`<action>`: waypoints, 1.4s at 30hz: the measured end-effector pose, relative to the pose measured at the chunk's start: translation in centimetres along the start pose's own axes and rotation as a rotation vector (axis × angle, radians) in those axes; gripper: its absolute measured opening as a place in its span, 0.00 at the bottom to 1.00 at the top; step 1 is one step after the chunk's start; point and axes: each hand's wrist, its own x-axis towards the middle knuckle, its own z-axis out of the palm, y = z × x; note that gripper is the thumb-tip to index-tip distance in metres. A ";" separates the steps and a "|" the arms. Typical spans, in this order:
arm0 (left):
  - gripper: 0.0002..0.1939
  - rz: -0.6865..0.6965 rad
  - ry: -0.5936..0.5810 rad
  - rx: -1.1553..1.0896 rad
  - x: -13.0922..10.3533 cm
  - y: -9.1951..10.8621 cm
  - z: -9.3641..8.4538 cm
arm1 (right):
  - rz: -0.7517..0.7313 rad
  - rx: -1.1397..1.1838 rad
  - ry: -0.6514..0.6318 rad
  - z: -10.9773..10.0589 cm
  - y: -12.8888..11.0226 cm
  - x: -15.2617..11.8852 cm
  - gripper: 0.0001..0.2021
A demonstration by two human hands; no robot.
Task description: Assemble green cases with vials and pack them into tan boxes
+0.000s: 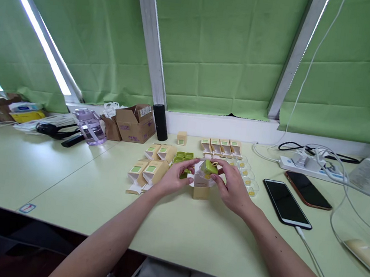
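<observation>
A small green item (pixel 209 168) with a yellowish loop on top, in what looks like a clear cup, is held over an open small cardboard box (pixel 201 192). My right hand (pixel 232 183) grips its right side with thumb and fingers. On the left, my left hand (pixel 177 176) has its fingertips at the box's white flap and near the item; whether it also touches the item is unclear. Several open beige boxes (pixel 155 172) with green labels stand left of my hands. Green pieces (pixel 183 156) sit just behind my left hand, and clear cups (pixel 249 182) lie right of my right hand.
More open boxes (pixel 220 147) and one closed box (pixel 182 138) stand behind. At the back left are a black cylinder (pixel 160 122), a carton (pixel 135 125) and a purple bottle (pixel 90 127). Rightward lie two phones (pixel 287 203), a power strip (pixel 310 168), cables and a mouse (pixel 365 255).
</observation>
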 end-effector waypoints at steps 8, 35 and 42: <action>0.39 -0.003 0.000 -0.004 0.0 0.0 0.0 | -0.031 -0.036 -0.089 0.0 -0.6 -0.1 0.13; 0.38 0.017 0.014 0.027 0.0 -0.1 0.1 | -0.060 -0.011 -0.040 2.4 -0.7 -0.1 0.09; 0.39 0.012 -0.001 0.005 0.0 0.0 0.0 | -0.019 0.080 -0.024 2.9 -0.4 0.1 0.10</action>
